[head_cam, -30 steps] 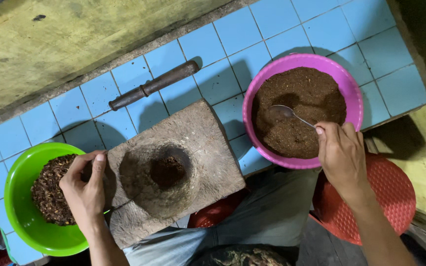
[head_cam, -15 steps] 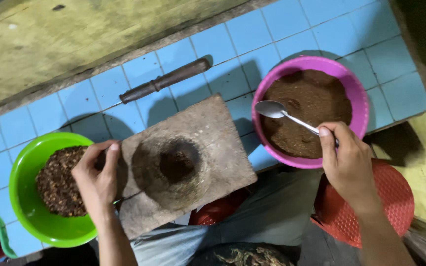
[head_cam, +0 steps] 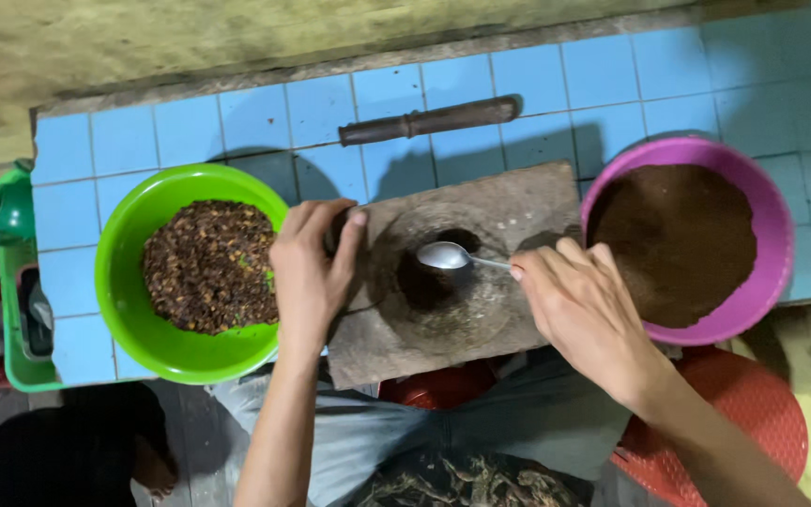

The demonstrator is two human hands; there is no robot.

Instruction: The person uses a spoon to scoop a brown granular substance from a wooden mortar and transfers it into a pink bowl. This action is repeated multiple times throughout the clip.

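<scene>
A flat stone grinding slab [head_cam: 481, 207] with a dark hollow lies on the blue tiled counter [head_cam: 180, 131]. My right hand [head_cam: 584, 305] holds a metal spoon [head_cam: 448, 255], its bowl over the hollow, which has dark ground matter in it. My left hand [head_cam: 312, 272] grips the slab's left edge. Left of it stands a green bowl [head_cam: 133, 319] of coarse brown bits. On the right is a pink bowl [head_cam: 772, 272] of fine brown powder.
A dark rod-shaped pestle [head_cam: 429, 120] lies on the tiles behind the slab. A green crate [head_cam: 16, 282] stands at the left edge. A red plastic stool [head_cam: 762, 422] is below the pink bowl. A yellowish wall runs along the top.
My right hand lifted the spoon out of the pink bowl and carried it left over the slab's hollow. My left hand stayed on the slab's left edge.
</scene>
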